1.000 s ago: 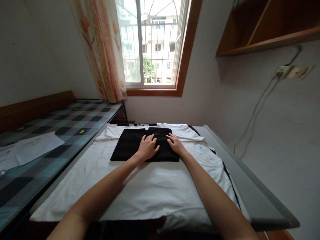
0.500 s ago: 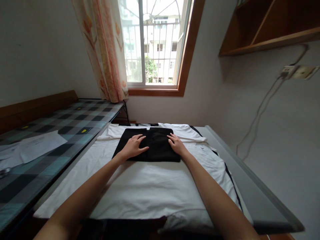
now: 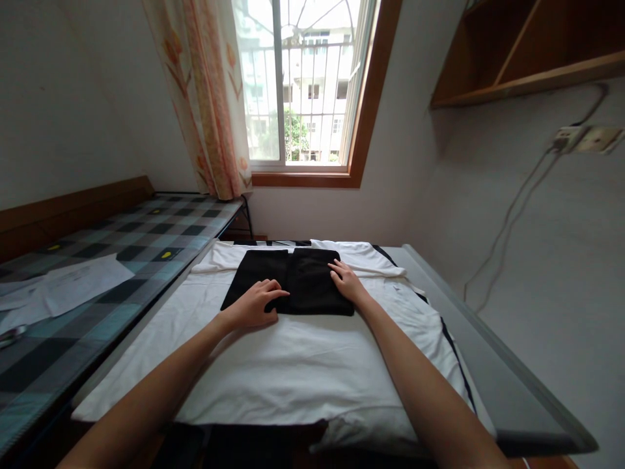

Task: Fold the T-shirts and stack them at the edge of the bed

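A flat black rectangular piece (image 3: 317, 286), with a split line down its middle, lies on a white T-shirt (image 3: 312, 371) spread over the table. I cannot make out whether it is folded cloth or a board. My left hand (image 3: 256, 303) rests over its near left part, fingers bent and thumb apart at the near edge. On the right side of the black piece lies my right hand (image 3: 346, 280), its fingers spread on the surface. Neither hand grips anything that I can see.
The grey table (image 3: 508, 371) shows along the right. To the left is a bed with a checked mattress (image 3: 185, 228) and papers (image 3: 83, 283) on it. A curtain (image 3: 209, 98) hangs beside the barred window; a cable (image 3: 508, 221) runs down the right wall.
My left hand has slid nearer to me, toward the black piece's near edge, and its fingers have bent. My right hand and the black piece stay about where they were.
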`<state>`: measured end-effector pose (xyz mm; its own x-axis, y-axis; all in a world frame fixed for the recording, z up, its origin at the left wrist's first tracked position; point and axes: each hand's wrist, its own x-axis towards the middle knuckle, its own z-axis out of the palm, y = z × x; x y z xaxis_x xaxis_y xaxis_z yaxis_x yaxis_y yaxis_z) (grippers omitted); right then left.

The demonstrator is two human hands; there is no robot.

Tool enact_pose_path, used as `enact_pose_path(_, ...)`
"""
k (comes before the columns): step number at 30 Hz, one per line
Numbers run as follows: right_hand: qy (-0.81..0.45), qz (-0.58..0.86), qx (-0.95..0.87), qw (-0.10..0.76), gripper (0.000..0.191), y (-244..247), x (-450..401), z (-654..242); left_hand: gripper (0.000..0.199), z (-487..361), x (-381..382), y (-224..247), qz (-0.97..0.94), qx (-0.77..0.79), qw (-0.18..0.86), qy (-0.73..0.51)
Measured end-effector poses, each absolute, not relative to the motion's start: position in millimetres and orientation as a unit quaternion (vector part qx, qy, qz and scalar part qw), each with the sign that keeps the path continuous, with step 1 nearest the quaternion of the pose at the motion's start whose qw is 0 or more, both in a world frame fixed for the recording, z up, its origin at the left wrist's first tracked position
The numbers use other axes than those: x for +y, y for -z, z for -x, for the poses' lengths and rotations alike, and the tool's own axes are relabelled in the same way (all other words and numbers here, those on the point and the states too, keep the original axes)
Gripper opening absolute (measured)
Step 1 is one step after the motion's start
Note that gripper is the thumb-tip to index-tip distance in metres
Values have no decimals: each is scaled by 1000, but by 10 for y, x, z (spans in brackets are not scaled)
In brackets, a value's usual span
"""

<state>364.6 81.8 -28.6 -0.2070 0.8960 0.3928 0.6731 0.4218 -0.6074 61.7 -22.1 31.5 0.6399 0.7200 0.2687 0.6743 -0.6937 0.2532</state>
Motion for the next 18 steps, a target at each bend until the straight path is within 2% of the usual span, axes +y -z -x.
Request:
enact_pose_path(6,-151,515,-763,360,40,268,800,-3642,60,-600,-238,-294,-894,408,39,-183)
enact_pose_path(10,-88,519,-780,339,39,99,669,-3585,43,-560,-213,-248,-880,435,21,-192)
enact_pose_path(13,-45,464,-822,327,37,-91,483,-3468,28,-549,-197,-215,-882,428,22,-195)
enact_pose_path(18,-67,339,-898,271,41,-247,206,-3228,22,-568,-196,-190,-887,408,26,-214)
